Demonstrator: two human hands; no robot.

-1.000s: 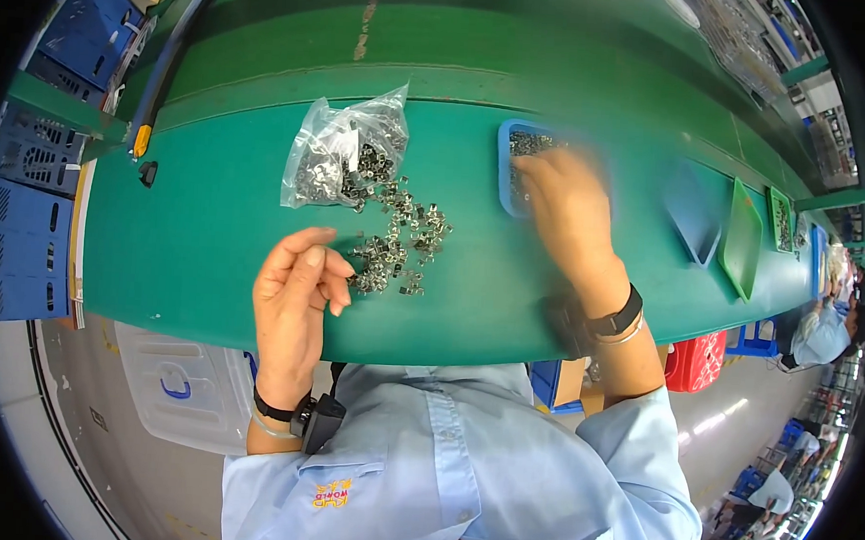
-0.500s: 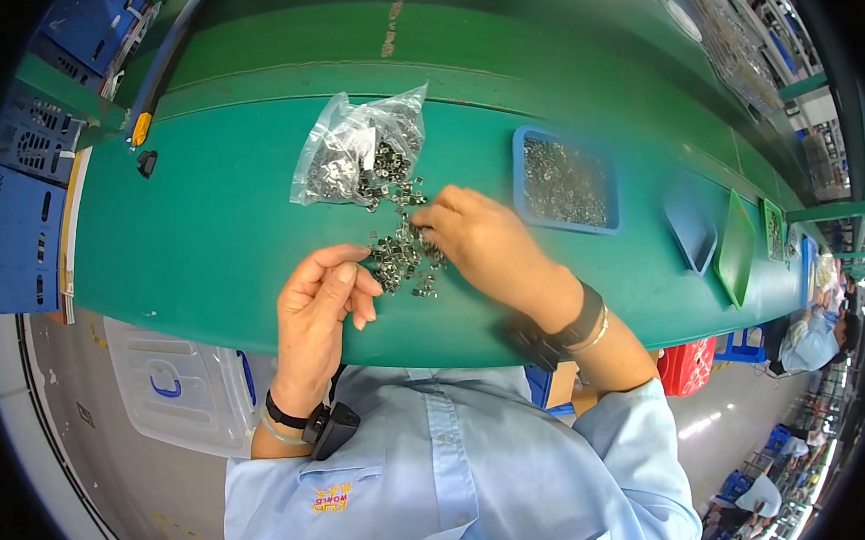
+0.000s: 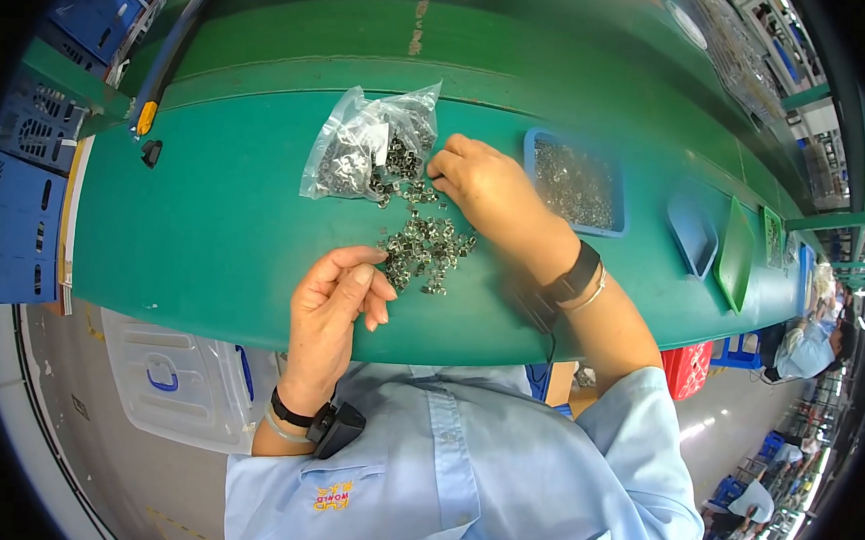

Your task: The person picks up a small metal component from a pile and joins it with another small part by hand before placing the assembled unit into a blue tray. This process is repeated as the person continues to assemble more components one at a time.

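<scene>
A pile of small shiny metal parts [image 3: 424, 248] lies on the green table [image 3: 210, 229]. Behind it a clear plastic bag [image 3: 361, 149] spills more of the same parts. My right hand [image 3: 486, 190] rests over the far side of the pile, fingers bent down onto parts just below the bag's mouth. My left hand [image 3: 338, 304] hovers at the near left of the pile, thumb and forefinger apart close to the parts; nothing shows in it. A blue tray [image 3: 579, 185] filled with metal parts sits just right of my right hand.
An empty blue tray [image 3: 693, 240] and a green tray [image 3: 737, 252] lie further right on the table. Blue crates [image 3: 20, 200] stand at the left. A clear lidded bin [image 3: 177, 384] sits under the table's front edge. Another person [image 3: 810, 344] works at the far right.
My right hand came back from the blue tray to the pile, then moved on toward the bag's mouth. My left hand stayed near the pile's near edge.
</scene>
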